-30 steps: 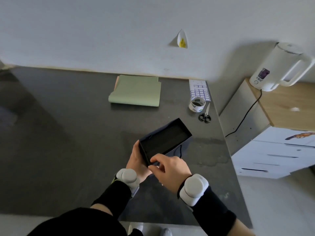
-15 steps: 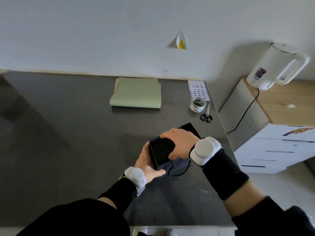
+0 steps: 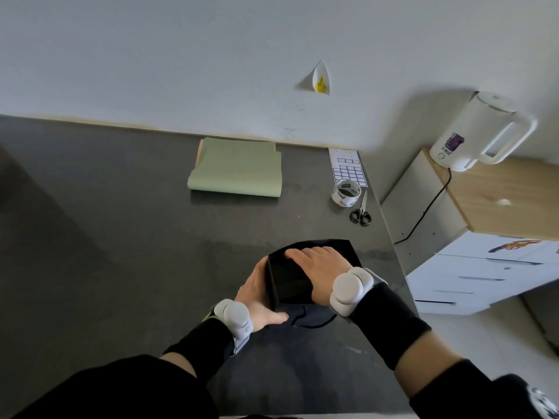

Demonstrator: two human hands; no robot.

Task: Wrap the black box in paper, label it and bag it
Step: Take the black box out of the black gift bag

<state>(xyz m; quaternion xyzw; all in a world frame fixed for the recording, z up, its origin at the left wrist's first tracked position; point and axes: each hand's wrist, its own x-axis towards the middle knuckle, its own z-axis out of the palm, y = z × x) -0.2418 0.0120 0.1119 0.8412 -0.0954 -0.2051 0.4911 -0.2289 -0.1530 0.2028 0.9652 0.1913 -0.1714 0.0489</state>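
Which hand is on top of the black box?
The right hand lies flat on top of the black box; the left hand holds its side instead.

Home or office corner, kettle (image 3: pixel 472 137), drawer unit (image 3: pixel 484 276), grey worktop (image 3: pixel 121 237)

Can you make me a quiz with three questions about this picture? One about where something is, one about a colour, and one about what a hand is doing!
1. Where do the scissors lie?
A) beside the tape roll
B) on the floor
C) in someone's hand

2. What colour is the folded paper by the wall?
A) red
B) light green
C) blue

3. What is the right hand doing?
A) holding a pen
B) waving in the air
C) lying on top of the black box

Answers:
1 A: the scissors lie right next to the roll on the table.
2 B: the sheet is pale green.
3 C: its palm rests on the box while the left hand holds the box's side.
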